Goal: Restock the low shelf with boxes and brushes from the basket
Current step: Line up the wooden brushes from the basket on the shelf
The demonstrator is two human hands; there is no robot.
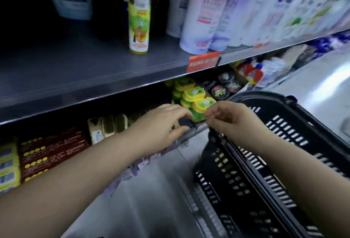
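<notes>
Black item (186, 122) pinched in left hand (162, 122) at low shelf (198, 128) edge.

The low shelf (186, 137) carries a row of brushes (108, 126) just left of the left hand (162, 122), which pinches a small dark object (184, 122) at the front lip. Dark red boxes (53, 152) lie farther left, and stacked yellow-green tubs (193, 95) sit just beyond both hands' fingertips. The upper shelf (94, 67), above both hands, holds a yellow-green bottle (139, 24) and pale bottles (204, 14). The floor (151, 200) below the wrists bears the black basket (265, 162), beneath the right hand (227, 118) and its forearm.
</notes>
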